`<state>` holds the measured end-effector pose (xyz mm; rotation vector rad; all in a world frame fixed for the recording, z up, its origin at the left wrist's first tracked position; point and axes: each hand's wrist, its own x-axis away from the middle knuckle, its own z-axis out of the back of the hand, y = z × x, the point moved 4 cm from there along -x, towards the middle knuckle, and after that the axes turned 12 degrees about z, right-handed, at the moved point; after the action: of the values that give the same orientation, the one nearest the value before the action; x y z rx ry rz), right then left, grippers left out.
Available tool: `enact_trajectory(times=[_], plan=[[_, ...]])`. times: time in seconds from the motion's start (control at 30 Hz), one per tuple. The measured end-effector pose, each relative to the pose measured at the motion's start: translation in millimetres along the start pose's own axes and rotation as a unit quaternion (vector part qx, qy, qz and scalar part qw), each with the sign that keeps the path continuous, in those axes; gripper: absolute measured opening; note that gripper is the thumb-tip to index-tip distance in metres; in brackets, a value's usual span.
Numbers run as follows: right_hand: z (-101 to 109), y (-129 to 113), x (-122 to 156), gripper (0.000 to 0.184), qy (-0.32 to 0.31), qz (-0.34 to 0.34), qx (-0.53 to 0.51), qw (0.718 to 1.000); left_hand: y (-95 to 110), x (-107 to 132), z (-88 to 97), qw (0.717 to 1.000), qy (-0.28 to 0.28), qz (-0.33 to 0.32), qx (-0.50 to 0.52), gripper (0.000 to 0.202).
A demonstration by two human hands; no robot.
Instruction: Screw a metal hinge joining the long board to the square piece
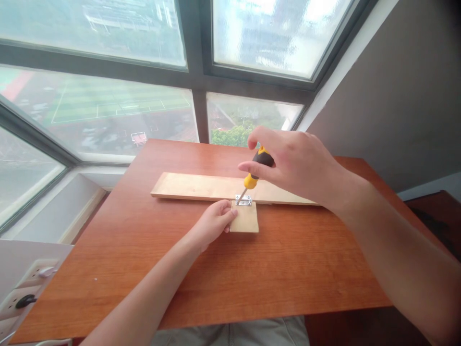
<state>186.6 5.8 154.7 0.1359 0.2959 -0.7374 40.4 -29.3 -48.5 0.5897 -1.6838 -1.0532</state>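
Note:
My right hand (291, 163) grips a yellow and black screwdriver (251, 180) by its handle, with the index finger curled above the handle's top. The screwdriver leans, its shaft pointing down at a silver metal hinge (244, 200). Its tip is at the hinge's left side, too small to tell whether it sits in a screw. The hinge lies across the edges of a small square wooden board (247, 222) and a long wooden plank (194, 185) behind it. My left hand (216, 218) is closed on the small board's left edge, thumb on top.
Under everything is a reddish-brown wooden table (288, 269). Large windows (122, 108) stand close behind it, and a grey wall (399, 110) rises at the right. Wall sockets (27, 293) with plugs are beside the table's left front corner.

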Motion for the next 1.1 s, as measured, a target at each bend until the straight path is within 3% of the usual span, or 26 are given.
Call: enact_trajectory(times=[0.1, 0.2, 0.3, 0.4, 0.5, 0.6, 0.67, 0.73, 0.83, 0.9, 1.0, 1.1], plan=[[3.7, -3.1, 2.0, 0.021, -0.029, 0.031, -0.072, 0.996, -1.2, -1.0, 0.2, 1.000, -0.002, 0.001, 0.001, 0.031], [6.3, -8.8, 3.2, 0.032, -0.055, 0.077, -0.138, 0.986, -0.1, -0.1, -0.3, 1.000, -0.005, 0.000, 0.004, 0.032], [4.8, -7.0, 1.2, 0.024, -0.038, 0.036, -0.050, 0.997, 2.6, 2.5, -1.0, 1.000, -0.005, 0.001, 0.006, 0.032], [5.3, -1.9, 0.6, 0.033, -0.022, -0.032, 0.040, 0.998, 4.6, 4.2, -1.5, 1.000, -0.005, 0.002, 0.008, 0.031], [7.7, -2.3, 2.4, 0.022, -0.049, -0.006, -0.045, 0.998, 4.8, 3.8, -1.7, 1.000, -0.007, 0.003, 0.011, 0.032], [10.3, -7.7, 4.3, 0.032, -0.065, 0.064, -0.152, 0.984, 4.4, 2.7, -1.8, 1.000, -0.007, 0.004, 0.015, 0.033], [8.8, -8.4, 3.6, 0.027, -0.049, 0.069, -0.140, 0.987, 4.5, 2.5, -1.9, 1.000, -0.007, 0.005, 0.017, 0.033], [5.2, -5.6, 2.0, 0.021, -0.026, 0.029, -0.064, 0.997, 4.8, 3.0, -2.0, 1.000, -0.007, 0.005, 0.017, 0.033], [2.6, -1.4, 1.3, 0.032, -0.008, -0.030, 0.016, 0.999, 5.0, 3.6, -1.7, 1.000, -0.006, 0.006, 0.014, 0.033], [3.5, -2.9, 1.9, 0.025, -0.016, -0.007, -0.035, 0.999, 4.7, 3.6, -1.7, 1.000, -0.008, 0.006, 0.014, 0.034], [7.5, -8.8, 3.6, 0.035, -0.039, 0.067, -0.142, 0.987, 4.4, 3.1, -1.5, 1.000, -0.008, 0.004, 0.016, 0.034], [7.7, -8.2, 3.2, 0.027, -0.026, 0.059, -0.105, 0.992, 4.5, 3.0, -1.3, 1.000, -0.005, 0.003, 0.018, 0.034]])
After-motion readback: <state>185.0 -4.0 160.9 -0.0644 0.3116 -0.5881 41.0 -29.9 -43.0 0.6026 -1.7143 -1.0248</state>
